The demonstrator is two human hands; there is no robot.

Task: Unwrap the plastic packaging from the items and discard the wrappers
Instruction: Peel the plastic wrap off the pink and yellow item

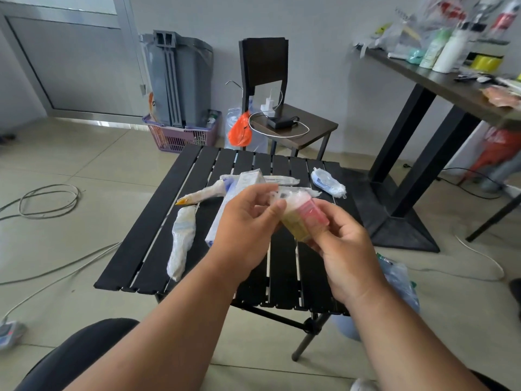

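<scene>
Both hands sit above the near half of the slatted black table (pixel 146 249). Right hand (pixel 346 249) grips a small pink-and-yellow container (pixel 306 218) from below – left hand (pixel 248 230) pinches the clear plastic wrap (pixel 293 197) at its top w/ thumb and fingers. Further back on the table: a wrapped tube (pixel 181 244), a wrapped box (pixel 248 179), a wrapped blue bundle (pixel 328 183) at the far right edge. Beyond the table – a chair (pixel 270 80).
</scene>
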